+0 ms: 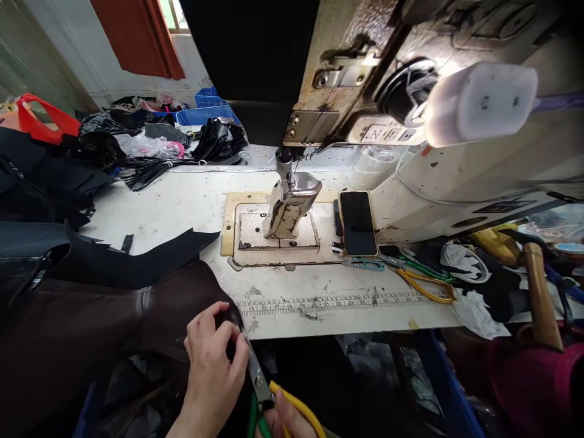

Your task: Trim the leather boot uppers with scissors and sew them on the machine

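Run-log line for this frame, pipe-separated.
left hand: at edge of dark brown leather-like panel | right hand: holding yellow-and-green-handled metal scissors, blades by that edge | beyond: cream metal sewing-machine post

Upper-right glare, dark lower edge.

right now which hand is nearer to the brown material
Left. The left hand is at the right edge of the brown material; the right hand is farther off, lower right, gripping the scissors.
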`<action>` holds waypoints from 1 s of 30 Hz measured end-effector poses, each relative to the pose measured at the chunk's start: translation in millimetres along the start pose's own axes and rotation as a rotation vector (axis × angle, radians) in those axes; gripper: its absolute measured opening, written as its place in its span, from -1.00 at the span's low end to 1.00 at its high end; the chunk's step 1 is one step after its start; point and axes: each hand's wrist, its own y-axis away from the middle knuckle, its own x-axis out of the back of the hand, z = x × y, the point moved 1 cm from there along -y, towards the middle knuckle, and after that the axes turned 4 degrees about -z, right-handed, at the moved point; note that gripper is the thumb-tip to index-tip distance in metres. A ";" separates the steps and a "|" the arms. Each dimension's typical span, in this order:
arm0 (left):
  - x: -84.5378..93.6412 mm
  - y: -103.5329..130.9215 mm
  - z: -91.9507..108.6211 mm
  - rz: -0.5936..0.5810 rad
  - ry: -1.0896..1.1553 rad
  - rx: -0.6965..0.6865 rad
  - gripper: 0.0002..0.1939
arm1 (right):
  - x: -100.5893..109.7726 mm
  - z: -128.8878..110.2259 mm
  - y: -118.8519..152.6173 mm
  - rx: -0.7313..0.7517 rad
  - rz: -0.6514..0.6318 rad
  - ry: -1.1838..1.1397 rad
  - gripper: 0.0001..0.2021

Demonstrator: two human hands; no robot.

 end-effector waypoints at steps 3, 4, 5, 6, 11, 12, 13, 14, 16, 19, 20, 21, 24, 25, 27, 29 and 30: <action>0.2 4.0 5.5 0.032 0.040 0.008 -0.82 | -2.8 8.8 -15.0 0.050 -0.084 -0.057 -0.17; -0.1 5.5 7.7 0.043 0.046 0.004 -0.81 | -3.9 10.9 -18.5 0.060 -0.108 -0.076 -0.16; -0.6 7.0 9.6 0.050 0.050 0.002 -0.81 | -5.0 12.6 -20.9 0.068 -0.119 -0.095 -0.16; -1.3 8.6 10.8 0.051 0.053 0.002 -0.81 | -5.9 13.5 -22.2 0.079 -0.126 -0.116 -0.17; -3.9 15.2 10.4 0.013 0.080 -0.020 -0.79 | -7.7 10.3 -18.7 0.095 -0.225 -0.184 -0.19; -3.6 15.9 10.0 0.008 0.087 -0.014 -0.78 | -7.3 8.4 -17.2 0.088 -0.236 -0.185 -0.18; -3.1 16.4 9.7 0.005 0.093 -0.006 -0.78 | -6.7 6.2 -15.5 0.088 -0.230 -0.187 -0.16; -2.5 16.8 9.7 0.002 0.099 0.000 -0.77 | -6.0 3.9 -13.7 0.091 -0.215 -0.189 -0.15; -0.8 17.5 10.2 -0.004 0.112 -0.006 -0.77 | -5.0 -0.2 -9.8 0.088 -0.186 -0.186 -0.11; 1.3 19.2 10.6 -0.013 0.149 -0.001 -0.76 | -5.0 -3.2 -4.1 0.082 -0.161 -0.171 -0.13; 1.5 20.0 10.3 -0.021 0.163 0.007 -0.76 | -5.3 -3.2 -2.8 0.084 -0.153 -0.173 -0.16; 1.6 20.8 9.9 -0.031 0.175 0.008 -0.76 | -5.8 -3.0 -2.1 0.090 -0.144 -0.175 -0.18; 1.0 22.7 8.0 -0.066 0.194 -0.015 -0.77 | -8.6 -3.2 -3.1 0.111 -0.146 -0.199 -0.21; 0.9 23.1 7.3 -0.075 0.200 -0.017 -0.78 | -10.0 -4.3 -4.4 0.120 -0.165 -0.215 -0.20; 1.5 23.4 6.0 -0.086 0.214 -0.015 -0.78 | -12.9 -8.1 -7.2 0.139 -0.217 -0.253 -0.20; 3.0 23.4 5.2 -0.092 0.229 -0.018 -0.79 | -15.0 -13.1 -9.2 0.148 -0.278 -0.284 -0.21; 3.8 23.5 5.0 -0.094 0.234 -0.023 -0.79 | -15.7 -15.6 -9.6 0.150 -0.307 -0.294 -0.22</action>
